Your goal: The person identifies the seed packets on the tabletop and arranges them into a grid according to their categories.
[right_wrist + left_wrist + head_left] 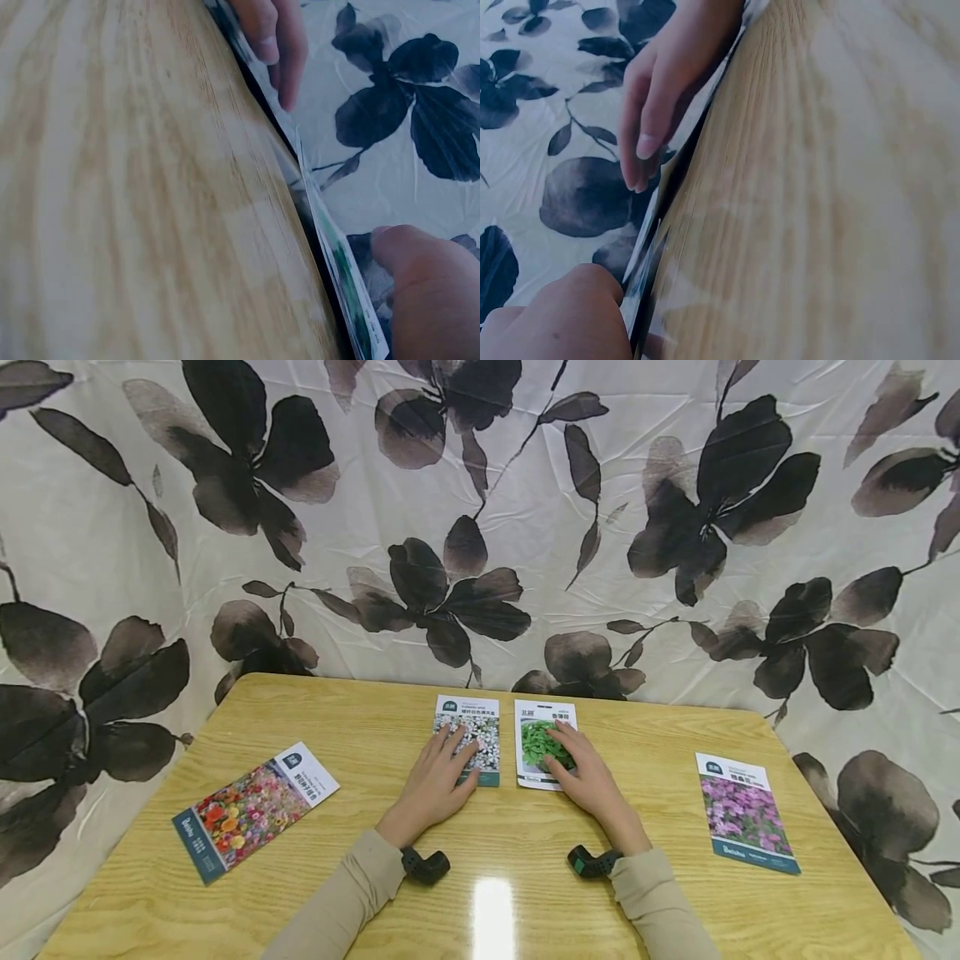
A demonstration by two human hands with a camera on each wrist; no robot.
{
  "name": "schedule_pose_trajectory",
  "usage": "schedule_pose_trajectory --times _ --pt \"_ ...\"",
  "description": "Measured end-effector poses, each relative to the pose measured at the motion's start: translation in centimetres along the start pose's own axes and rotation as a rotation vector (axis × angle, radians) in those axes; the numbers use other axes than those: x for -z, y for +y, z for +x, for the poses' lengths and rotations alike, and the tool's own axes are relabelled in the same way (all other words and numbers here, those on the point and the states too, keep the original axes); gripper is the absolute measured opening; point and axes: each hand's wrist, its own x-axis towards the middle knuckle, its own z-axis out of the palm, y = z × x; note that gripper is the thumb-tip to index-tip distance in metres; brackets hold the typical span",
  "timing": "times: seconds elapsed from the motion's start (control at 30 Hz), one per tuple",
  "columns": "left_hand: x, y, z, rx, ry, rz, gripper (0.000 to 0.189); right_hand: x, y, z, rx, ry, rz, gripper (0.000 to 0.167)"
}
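Observation:
Over a seed packet with white flowers lies my left hand, its fingers spread out across the packet's left part. My right hand reaches onto a seed packet with green leaves, fingers extended over its right side. The two packets lie side by side near the table's back edge, with a narrow gap between them. In the right wrist view the green packet shows edge-on beside my right hand. The left wrist view has my left hand at the lower left.
A seed packet with mixed colourful flowers lies slanted at the left of the wooden table. Another with purple flowers is at the right. Behind the table hangs a floral cloth. Black bands with small devices circle both wrists.

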Motion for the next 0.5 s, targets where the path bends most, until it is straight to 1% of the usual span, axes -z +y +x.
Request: schedule_pose_trajectory --times 0.17,0.27,0.37,0.5 --pt "0.2 0.5 -0.4 -0.034 0.052 0.000 0.041 -0.1 -0.6 -0.2 0.075 0.123 -0.038 0.040" --pt "0.3 0.7 -0.8 -0.040 0.054 -0.004 0.041 -0.3 -1.0 -0.3 0.113 0.180 -0.061 0.033" --pt "0.5 0.7 -1.1 -0.032 0.045 -0.007 0.042 -0.8 -1.3 -0.3 0.172 0.231 -0.058 0.029" --pt "0.7 0.7 -1.5 -0.036 0.054 -0.021 0.041 -1.4 -1.6 -0.5 0.249 0.284 -0.061 0.026"
